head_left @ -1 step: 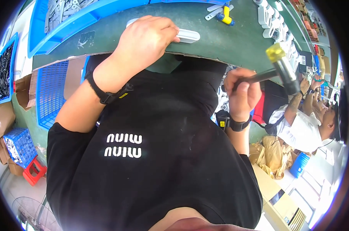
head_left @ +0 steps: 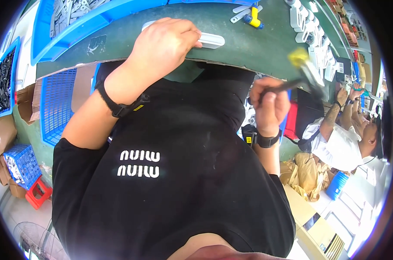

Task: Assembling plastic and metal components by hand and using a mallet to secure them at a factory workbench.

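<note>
My left hand (head_left: 164,42) is closed on a long white plastic part (head_left: 212,41) with a rounded end, pressing it to the green bench (head_left: 131,42) near the front edge. The hand covers the middle of the part; both ends stick out. To the right, my right hand (head_left: 270,102) grips the dark handle of a hammer (head_left: 311,74). Its head is raised in the air, apart from the white part, with a yellow face upward; motion blurs it a little.
A blue bin (head_left: 114,15) of grey strips stands at the back left. A yellow and blue tool (head_left: 254,19) lies beside grey strips (head_left: 240,15). White assemblies (head_left: 309,34) line the bench's right side. Further right sits another person (head_left: 333,143). A blue crate (head_left: 58,106) is below, left.
The hammer head has shifted slightly left, and my right hand has moved a little with it. My left hand and the white part stay in place.
</note>
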Tool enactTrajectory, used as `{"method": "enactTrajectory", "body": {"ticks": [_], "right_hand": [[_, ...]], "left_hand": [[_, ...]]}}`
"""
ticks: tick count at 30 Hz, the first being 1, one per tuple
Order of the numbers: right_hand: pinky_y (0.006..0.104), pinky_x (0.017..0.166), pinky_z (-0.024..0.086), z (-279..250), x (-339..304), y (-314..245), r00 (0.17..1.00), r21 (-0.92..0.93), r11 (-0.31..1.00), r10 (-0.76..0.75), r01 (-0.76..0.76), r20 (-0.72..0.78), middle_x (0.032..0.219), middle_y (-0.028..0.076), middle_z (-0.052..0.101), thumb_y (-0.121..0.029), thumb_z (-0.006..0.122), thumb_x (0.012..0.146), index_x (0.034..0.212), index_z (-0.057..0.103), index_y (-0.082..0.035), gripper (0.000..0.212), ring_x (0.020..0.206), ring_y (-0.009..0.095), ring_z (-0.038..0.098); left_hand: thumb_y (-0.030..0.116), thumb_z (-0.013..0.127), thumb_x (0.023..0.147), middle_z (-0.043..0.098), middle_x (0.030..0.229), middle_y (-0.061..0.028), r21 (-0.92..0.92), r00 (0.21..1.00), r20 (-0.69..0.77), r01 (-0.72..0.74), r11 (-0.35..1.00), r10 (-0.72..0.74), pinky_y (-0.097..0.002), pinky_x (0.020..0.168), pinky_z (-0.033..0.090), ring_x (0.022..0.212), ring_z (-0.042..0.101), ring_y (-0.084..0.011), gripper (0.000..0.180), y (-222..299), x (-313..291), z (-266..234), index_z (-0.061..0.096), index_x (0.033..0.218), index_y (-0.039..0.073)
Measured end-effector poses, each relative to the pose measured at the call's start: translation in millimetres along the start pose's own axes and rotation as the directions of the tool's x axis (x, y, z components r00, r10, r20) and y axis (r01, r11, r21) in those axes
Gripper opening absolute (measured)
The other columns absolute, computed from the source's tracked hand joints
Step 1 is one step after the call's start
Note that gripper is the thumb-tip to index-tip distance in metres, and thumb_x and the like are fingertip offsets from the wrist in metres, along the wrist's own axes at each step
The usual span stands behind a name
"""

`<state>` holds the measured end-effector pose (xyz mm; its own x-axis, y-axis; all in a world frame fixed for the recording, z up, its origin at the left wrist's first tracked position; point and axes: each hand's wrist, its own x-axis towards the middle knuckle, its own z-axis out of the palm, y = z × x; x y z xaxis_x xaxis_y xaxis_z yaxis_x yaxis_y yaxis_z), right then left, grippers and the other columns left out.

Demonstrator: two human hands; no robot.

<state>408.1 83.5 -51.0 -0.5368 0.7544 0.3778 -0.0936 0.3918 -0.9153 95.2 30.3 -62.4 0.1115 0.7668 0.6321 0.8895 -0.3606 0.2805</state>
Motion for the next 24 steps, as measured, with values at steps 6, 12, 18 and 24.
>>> {"method": "enactTrajectory", "body": {"ticks": [6, 12, 18, 24], "right_hand": [[0.0259, 0.057, 0.036, 2.6, 0.9, -2.9, 0.914, -0.379, 0.849, 0.406, -0.368, 0.023, 0.073, -0.006, 0.055, -0.018, 0.058, 0.114, 0.111, 0.069, -0.001, 0.021, 0.061, 0.007, 0.048], [0.0272, 0.056, 0.038, 8.3, -12.8, -1.9, 0.989, -0.090, 0.987, 0.122, -0.130, -0.087, 0.073, -0.001, 0.056, -0.023, 0.055, 0.116, 0.111, 0.067, 0.000, 0.026, 0.061, 0.008, 0.050], [0.0320, 0.060, 0.043, 16.2, 10.0, -28.2, 0.946, -0.480, 0.845, 0.313, -0.236, 0.086, 0.070, 0.003, 0.056, -0.016, 0.064, 0.109, 0.105, 0.068, 0.000, 0.017, 0.063, 0.013, 0.054], [0.0311, 0.059, 0.042, 17.2, 3.7, -9.3, 0.983, -0.335, 0.931, 0.172, -0.142, 0.062, 0.069, 0.003, 0.056, -0.018, 0.062, 0.110, 0.109, 0.066, 0.001, 0.019, 0.063, 0.011, 0.054]], "left_hand": [[0.011, 0.084, 0.087, 0.079, 0.100, -0.0064, -0.022, 1.000, 0.010, 0.023, 0.999, -0.023, -0.0415, 0.079, 0.060, 0.088, 0.076, -0.0291, 0.010, 0.8, -0.9, 0.2, 0.078, 0.092, 0.004], [0.012, 0.083, 0.088, 0.079, 0.100, -0.0063, -0.006, 1.000, -0.003, 0.002, 1.000, -0.002, -0.0414, 0.078, 0.060, 0.088, 0.076, -0.0294, 0.011, 2.4, -0.5, 3.3, 0.078, 0.093, 0.004], [0.014, 0.084, 0.088, 0.078, 0.099, -0.0064, 0.004, 1.000, -0.019, 0.013, 1.000, -0.013, -0.0407, 0.078, 0.060, 0.088, 0.075, -0.0293, 0.013, 2.2, -0.5, 2.0, 0.079, 0.094, 0.003], [0.015, 0.085, 0.089, 0.080, 0.099, -0.0035, 0.029, 1.000, -0.021, 0.022, 0.999, -0.021, -0.0401, 0.082, 0.052, 0.088, 0.074, -0.0238, 0.011, 4.2, 0.2, 1.3, 0.079, 0.092, 0.006]]}}
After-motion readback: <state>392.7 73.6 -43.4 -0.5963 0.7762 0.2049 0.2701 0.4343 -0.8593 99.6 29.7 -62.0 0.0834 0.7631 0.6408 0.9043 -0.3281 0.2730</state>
